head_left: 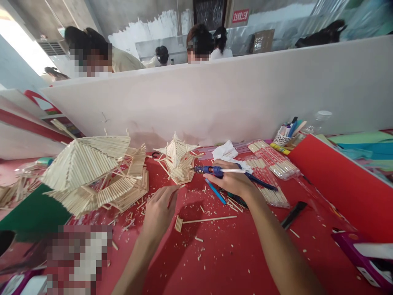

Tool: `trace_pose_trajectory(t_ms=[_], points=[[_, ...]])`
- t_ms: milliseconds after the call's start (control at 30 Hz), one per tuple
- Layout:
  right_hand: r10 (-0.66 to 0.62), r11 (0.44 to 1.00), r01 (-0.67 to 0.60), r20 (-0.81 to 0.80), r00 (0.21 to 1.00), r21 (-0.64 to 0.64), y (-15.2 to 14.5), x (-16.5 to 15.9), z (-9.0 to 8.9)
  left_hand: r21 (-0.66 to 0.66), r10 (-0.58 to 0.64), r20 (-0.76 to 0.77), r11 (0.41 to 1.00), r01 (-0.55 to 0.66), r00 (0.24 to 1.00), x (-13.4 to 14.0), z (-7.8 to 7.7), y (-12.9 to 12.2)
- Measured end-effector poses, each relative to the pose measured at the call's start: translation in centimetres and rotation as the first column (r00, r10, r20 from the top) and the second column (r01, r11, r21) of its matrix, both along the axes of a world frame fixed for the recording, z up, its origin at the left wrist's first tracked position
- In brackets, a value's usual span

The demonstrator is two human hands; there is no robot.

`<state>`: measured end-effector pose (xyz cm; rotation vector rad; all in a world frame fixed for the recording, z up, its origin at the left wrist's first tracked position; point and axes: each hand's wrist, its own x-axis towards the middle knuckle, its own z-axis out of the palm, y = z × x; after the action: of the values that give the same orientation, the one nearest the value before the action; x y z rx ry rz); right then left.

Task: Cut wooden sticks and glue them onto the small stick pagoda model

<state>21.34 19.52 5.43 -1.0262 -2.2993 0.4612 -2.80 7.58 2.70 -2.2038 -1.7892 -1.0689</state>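
Observation:
My right hand (231, 182) is closed around a blue hot glue gun (208, 169), whose clear glue stick (233, 170) sticks out at the back. The gun's dark nozzle points left, close to a small pavilion model (175, 153) built of wooden sticks. My left hand (161, 207) is in front of that model, fingers pinched together on what looks like a short wooden stick (181, 186). Below the hands lies a long thin stick (211, 219) with a small block of short sticks (178, 224) at its left end. A blue pen-like tool (215, 191) lies under the gun.
A larger stick pavilion (89, 164) stands at the left beside a green board (33, 215). Packs of sticks (273, 159), a pen cup (284, 137) and a red board (334, 184) are at the right. A white partition (215, 96) runs behind, with people beyond. Wood scraps litter the red table (227, 262).

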Motion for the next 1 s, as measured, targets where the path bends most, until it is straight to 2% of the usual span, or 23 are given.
trace_pose_trajectory(t_ms=[233,433,633,1000], points=[[0.000,1.000,0.000,-0.041,0.999,-0.008,0.1,0.3,-0.2,0.069,0.040,-0.143,0.997,-0.031,0.989,0.8,-0.1,2.6],[-0.007,1.000,0.006,-0.028,1.000,-0.017,0.4,0.5,-0.4,0.122,-0.001,-0.260,0.992,0.034,0.966,1.2,-0.7,4.1],[-0.005,1.000,0.005,-0.028,1.000,-0.006,0.4,0.3,-0.4,0.152,-0.005,-0.333,0.987,0.059,0.943,1.3,-1.3,5.0],[-0.001,1.000,0.000,-0.028,1.000,-0.015,0.1,0.3,0.0,0.139,0.073,-0.426,0.990,-0.014,0.902,1.9,-1.0,5.4]])
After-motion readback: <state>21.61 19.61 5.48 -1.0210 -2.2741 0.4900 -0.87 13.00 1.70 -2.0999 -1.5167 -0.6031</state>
